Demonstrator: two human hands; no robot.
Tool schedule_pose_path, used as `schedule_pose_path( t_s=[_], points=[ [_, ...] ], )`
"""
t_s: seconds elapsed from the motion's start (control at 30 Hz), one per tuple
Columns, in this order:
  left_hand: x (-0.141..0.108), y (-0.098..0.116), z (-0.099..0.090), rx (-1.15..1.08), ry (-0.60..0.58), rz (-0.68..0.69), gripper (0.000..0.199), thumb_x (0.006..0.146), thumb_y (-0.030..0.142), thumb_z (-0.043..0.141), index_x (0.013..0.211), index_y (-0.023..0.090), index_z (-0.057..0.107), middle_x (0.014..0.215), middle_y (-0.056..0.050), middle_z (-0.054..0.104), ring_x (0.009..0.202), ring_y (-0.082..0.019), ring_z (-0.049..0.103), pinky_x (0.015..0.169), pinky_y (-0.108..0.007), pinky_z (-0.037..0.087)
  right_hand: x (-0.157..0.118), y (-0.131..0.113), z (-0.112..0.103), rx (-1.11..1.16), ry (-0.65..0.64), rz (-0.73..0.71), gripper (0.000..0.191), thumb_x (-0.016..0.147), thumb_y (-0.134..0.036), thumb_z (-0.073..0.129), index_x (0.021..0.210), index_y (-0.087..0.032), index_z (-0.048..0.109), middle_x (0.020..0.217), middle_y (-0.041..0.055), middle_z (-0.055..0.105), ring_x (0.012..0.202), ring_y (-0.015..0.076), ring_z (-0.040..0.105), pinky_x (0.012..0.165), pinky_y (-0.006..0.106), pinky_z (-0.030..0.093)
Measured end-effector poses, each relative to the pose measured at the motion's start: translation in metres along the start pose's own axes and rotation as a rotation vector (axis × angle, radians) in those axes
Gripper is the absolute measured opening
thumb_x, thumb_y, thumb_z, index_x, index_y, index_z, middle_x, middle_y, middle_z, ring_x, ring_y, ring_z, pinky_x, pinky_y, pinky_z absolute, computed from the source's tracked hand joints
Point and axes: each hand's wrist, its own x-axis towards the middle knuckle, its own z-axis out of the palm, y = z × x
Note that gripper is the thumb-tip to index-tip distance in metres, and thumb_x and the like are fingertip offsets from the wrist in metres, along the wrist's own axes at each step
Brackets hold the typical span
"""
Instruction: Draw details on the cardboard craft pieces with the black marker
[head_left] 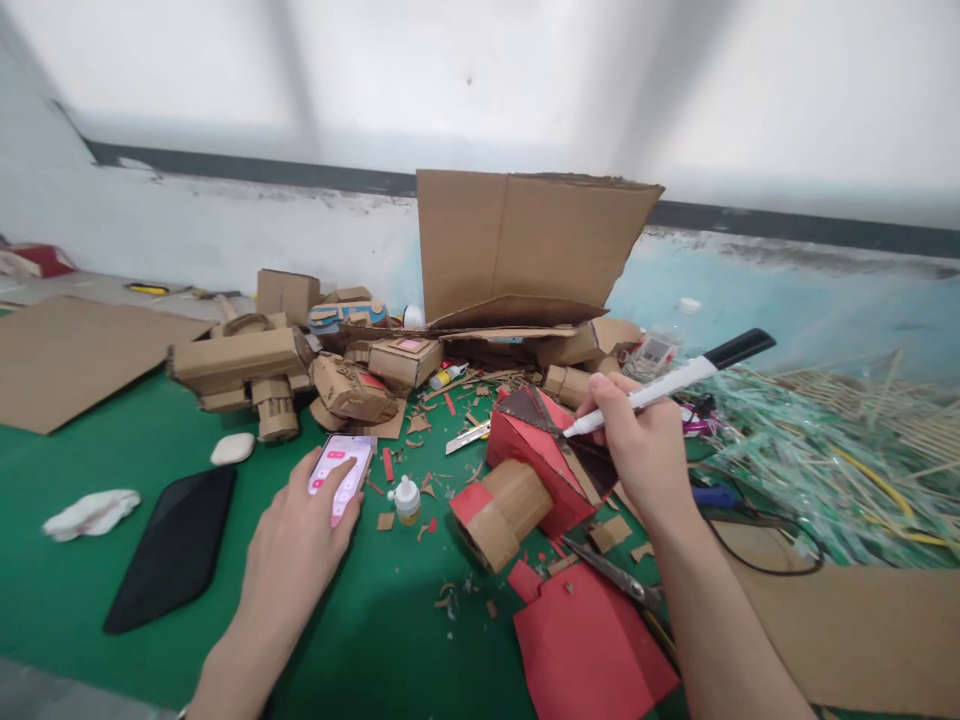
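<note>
My right hand (637, 440) grips a white marker (660, 385) with a black end pointing up and right. The marker's tip meets or hovers just over the top of a red and brown cardboard model (525, 450); contact is hard to tell. A cardboard cylinder (502, 510) joins the model's front left side. Over on the left, my left hand (307, 530) is around a phone (341, 475) with a lit pink and white screen, one finger lying across the screen.
A small glue bottle (406, 499), a cutter knife (468, 437) and scraps lie mid-table. Scissors (615, 575) rest by red card (592, 645). Cardboard models (240, 365) and a dark tablet-like slab (174, 548) lie left; tangled green strips (817, 450) right. A large cardboard sheet (525, 245) stands behind.
</note>
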Motion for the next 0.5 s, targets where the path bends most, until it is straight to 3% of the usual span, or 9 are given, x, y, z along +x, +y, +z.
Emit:
schedule_pose_path(
  t_s=[0.17,0.33,0.43,0.5],
  points=[
    [-0.002,-0.002,0.004,-0.017,0.023,0.031,0.046,0.111,0.035,0.045,0.145,0.023,0.073,0.168,-0.020,0.049,0.123,-0.042,0.074,0.103,-0.055,0.062,0.000,-0.001,0.000,-0.010,0.006,-0.013,0.048,0.100,-0.045,0.061,0.057,-0.023,0.062,0.049,-0.0003,0.054,0.046,0.0133,0.047,0.045,0.027,0.033],
    [-0.003,-0.007,0.014,-0.242,0.150,-0.028,0.057,0.111,0.041,0.034,0.154,0.012,0.060,0.166,-0.020,0.052,0.135,-0.043,0.068,0.108,-0.056,0.060,-0.001,-0.002,0.001,0.007,0.010,-0.007,0.047,0.100,-0.045,0.062,0.058,-0.023,0.062,0.049,-0.0007,0.053,0.046,0.0132,0.045,0.044,0.027,0.032],
    [-0.005,-0.006,0.012,-0.464,0.279,-0.053,0.053,0.108,0.043,0.035,0.143,0.014,0.062,0.151,-0.018,0.065,0.135,-0.039,0.067,0.107,-0.051,0.059,-0.001,-0.003,0.001,0.007,0.007,0.004,0.047,0.099,-0.045,0.062,0.058,-0.023,0.062,0.049,-0.0011,0.053,0.045,0.0128,0.045,0.044,0.027,0.031],
    [-0.008,0.001,0.003,-0.614,0.336,-0.031,0.044,0.104,0.046,0.046,0.129,0.017,0.068,0.130,-0.015,0.074,0.118,-0.034,0.074,0.102,-0.047,0.060,-0.001,-0.003,0.001,0.000,0.007,0.003,0.047,0.099,-0.044,0.061,0.058,-0.023,0.062,0.049,-0.0010,0.053,0.046,0.0127,0.045,0.044,0.027,0.031]
  ],
)
